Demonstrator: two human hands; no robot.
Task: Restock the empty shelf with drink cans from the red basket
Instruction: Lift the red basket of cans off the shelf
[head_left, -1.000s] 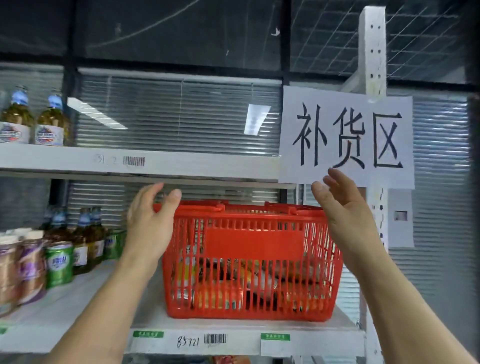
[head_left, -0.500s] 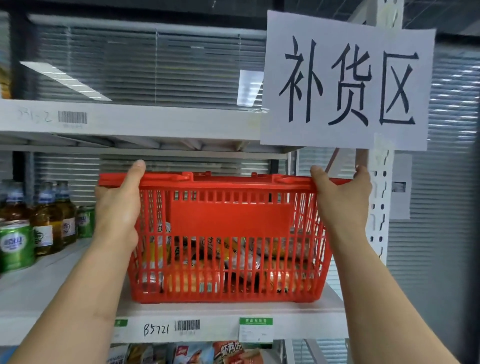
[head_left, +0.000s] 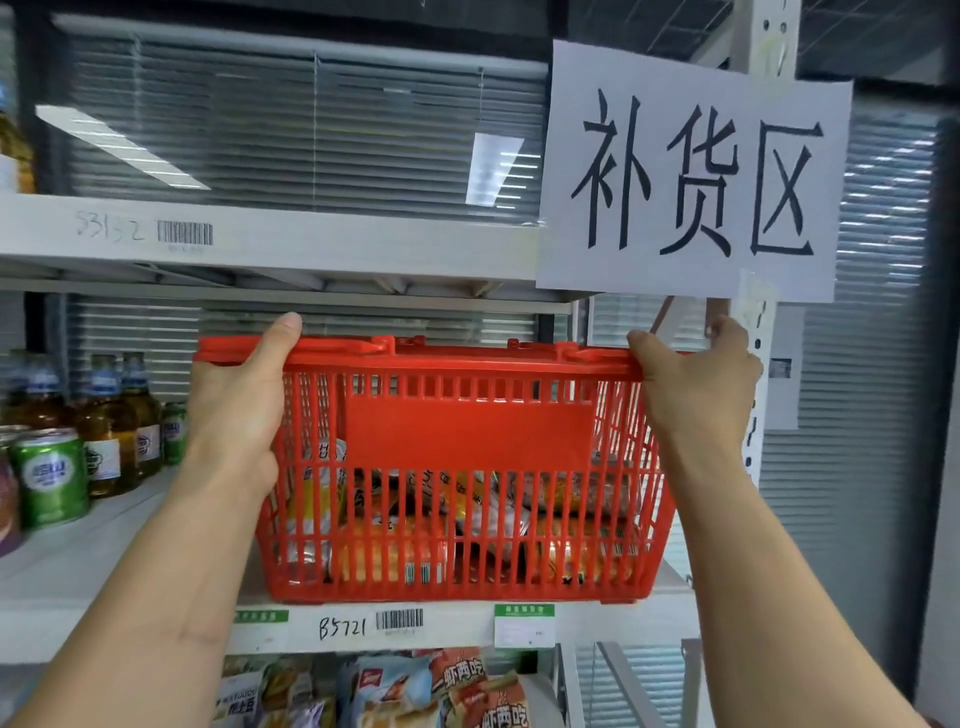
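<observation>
**Both hands now gripping the basket rim**

A second ago the person's hands were hovering open on either side of the red basket (head_left: 462, 467); now they are closing on it. The left hand (head_left: 236, 410) is clamping the rim at the basket's left end, thumb lying up over the top edge, the other fingers hidden behind the rim. The right hand (head_left: 696, 384) is holding the right end of the rim in the same way, thumb on top, its fingers curling round the far side, where they cannot be seen clearly. The view has also drawn nearer to the shelf since then, so the person is stepping in.

This is probably the start of lifting or pulling the basket off the shelf (head_left: 104, 577) so its contents can be carried to the empty shelf; no can is being taken out yet, so the restocking itself is not yet under way.

The basket is sitting on the white shelf, at its right end, its base appearing to rest at the shelf's front edge above the label marked B5721 (head_left: 343, 627). The drink cans (head_left: 405, 519) are lying jumbled in the bottom of the basket, seen only through the slats, well below both hands and touched by neither.

To the left on the same shelf, bottles (head_left: 111, 421) and a green can (head_left: 49, 475) are standing upright. A paper sign (head_left: 691, 171) is hanging just above the right hand.
</observation>
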